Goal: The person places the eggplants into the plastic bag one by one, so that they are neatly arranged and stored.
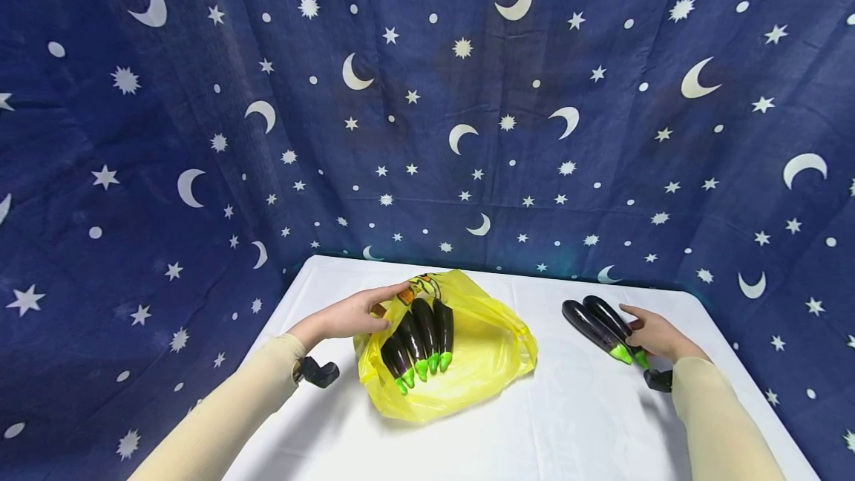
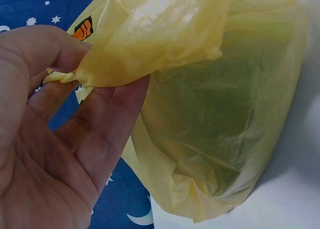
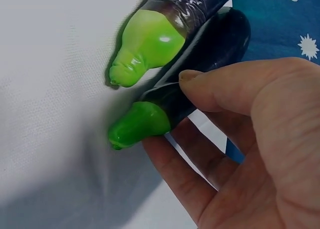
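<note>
My left hand (image 1: pixel 350 314) pinches the rim of a yellow plastic bag (image 1: pixel 490 351) at its left side, thumb against fingers. The bag lies with its mouth wide and facing me. Several dark purple eggplants (image 1: pixel 427 332) with bright green caps lie side by side in it. On the right, my right hand (image 1: pixel 657 332) holds an eggplant (image 3: pixel 172 101) near its green cap, the thumb on top and fingers beneath. A second eggplant (image 1: pixel 591 325) lies right beside it on its left, on the white tablecloth.
The white-covered table (image 1: pixel 481 440) stretches between the bag and the two eggplants on the right. A dark blue curtain (image 1: pixel 427 125) with moons and stars hangs behind and at both sides. Black straps with small devices sit on both wrists.
</note>
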`<state>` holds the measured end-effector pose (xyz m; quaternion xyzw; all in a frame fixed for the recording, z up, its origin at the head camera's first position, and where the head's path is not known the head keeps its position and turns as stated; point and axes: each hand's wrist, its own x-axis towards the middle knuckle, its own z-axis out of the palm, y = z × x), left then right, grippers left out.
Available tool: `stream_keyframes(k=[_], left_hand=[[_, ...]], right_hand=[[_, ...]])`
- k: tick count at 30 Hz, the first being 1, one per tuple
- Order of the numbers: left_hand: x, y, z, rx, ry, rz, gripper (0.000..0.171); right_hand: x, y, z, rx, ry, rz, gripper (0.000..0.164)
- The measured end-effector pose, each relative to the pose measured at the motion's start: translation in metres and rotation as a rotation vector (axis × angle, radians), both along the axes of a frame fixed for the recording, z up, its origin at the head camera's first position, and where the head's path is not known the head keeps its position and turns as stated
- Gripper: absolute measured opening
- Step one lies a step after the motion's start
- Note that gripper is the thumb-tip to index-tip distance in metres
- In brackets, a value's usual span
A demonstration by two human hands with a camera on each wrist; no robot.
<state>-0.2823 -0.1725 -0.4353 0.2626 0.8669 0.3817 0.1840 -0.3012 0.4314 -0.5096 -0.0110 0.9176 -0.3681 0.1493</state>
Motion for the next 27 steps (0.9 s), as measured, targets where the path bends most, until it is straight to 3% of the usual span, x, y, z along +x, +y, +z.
stream_keyframes(k=[19,27], left_hand=[[-0.0007,-0.0001,-0.0027,0.014,0.004,-0.016,0.079],[-0.0003,0.0012,-0.0016,0.015,0.011,-0.021,0.079]], right_hand=[[-0.0012,-0.0037,0.0018,0.040,-0.050,-0.004,0.078],[0.0018,-0.0015,-0.0014,0.055,0.013,0.041,0.074]])
